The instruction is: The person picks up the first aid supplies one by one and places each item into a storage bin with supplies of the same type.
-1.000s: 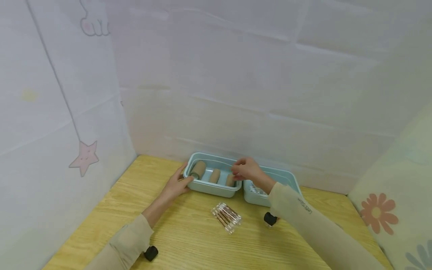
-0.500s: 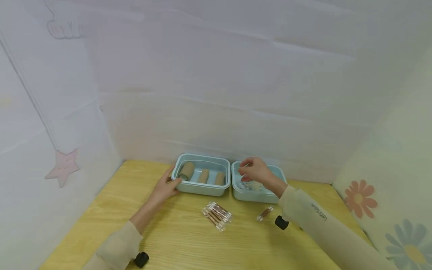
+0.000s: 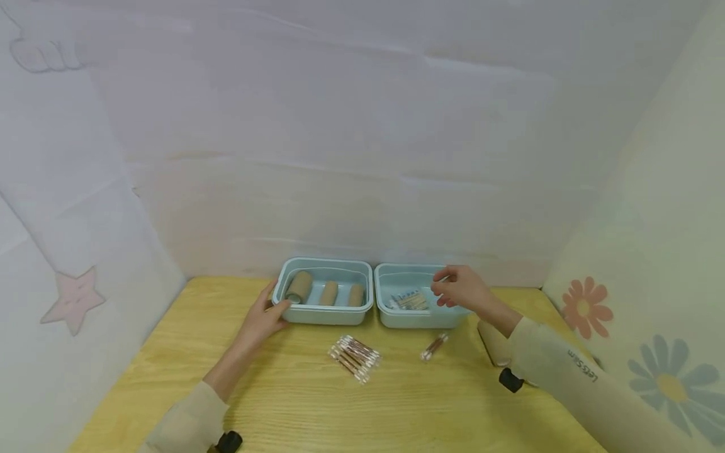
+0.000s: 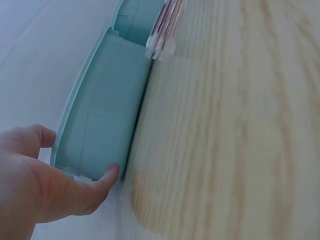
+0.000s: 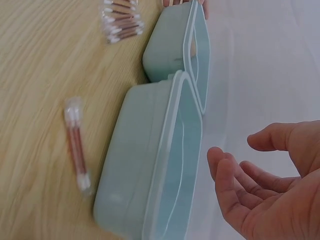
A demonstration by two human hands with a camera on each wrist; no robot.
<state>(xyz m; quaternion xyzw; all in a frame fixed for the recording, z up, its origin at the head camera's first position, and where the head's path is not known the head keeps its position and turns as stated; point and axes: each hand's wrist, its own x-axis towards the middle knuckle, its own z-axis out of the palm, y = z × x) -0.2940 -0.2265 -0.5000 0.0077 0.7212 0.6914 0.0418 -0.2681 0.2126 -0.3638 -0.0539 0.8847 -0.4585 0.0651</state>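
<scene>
Standing against the left hand [image 3: 264,318], one pale-blue bin [image 3: 326,316].

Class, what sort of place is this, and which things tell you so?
Probably an indoor work corner, perhaps screened off: a wooden table with pale, creased covering behind it and on both sides, printed with a star and a red flower.
</scene>
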